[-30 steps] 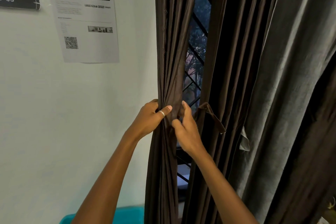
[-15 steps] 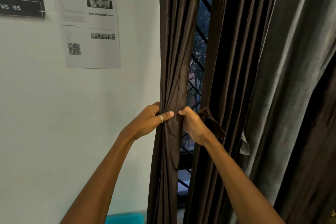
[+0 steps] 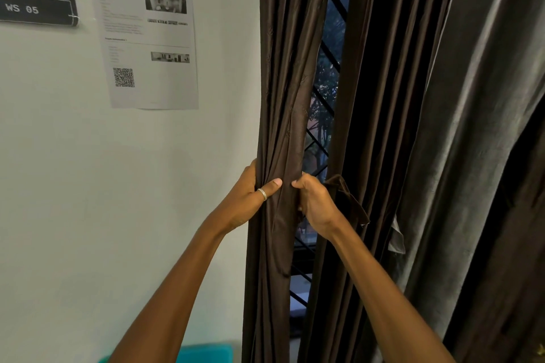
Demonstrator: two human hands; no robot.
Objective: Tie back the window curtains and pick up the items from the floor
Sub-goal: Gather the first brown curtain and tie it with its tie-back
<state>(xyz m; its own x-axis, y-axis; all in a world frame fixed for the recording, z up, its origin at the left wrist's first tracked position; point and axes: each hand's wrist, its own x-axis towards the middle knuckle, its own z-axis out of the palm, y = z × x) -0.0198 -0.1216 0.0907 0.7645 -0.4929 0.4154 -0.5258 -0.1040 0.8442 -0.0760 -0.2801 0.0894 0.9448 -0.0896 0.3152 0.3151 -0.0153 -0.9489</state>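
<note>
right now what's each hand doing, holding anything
Left hand: closed, gripping the gathered brown curtain.
Right hand: closed, gripping the same curtain from its other side.

Paper [image 3: 147,41] is fixed to the wall [image 3: 88,186], right of the sign [image 3: 35,6]. Curtain [image 3: 280,127] is hung right of the paper and gripped at its left edge by the left hand [image 3: 247,200], at its right edge by the right hand [image 3: 317,203]. Grille [image 3: 327,127] is seen behind, in the gap. Tie [image 3: 349,200] is draped just right of the right hand, before the second curtain [image 3: 380,97]. Tub [image 3: 206,354] is set below, left of the curtain.
</note>
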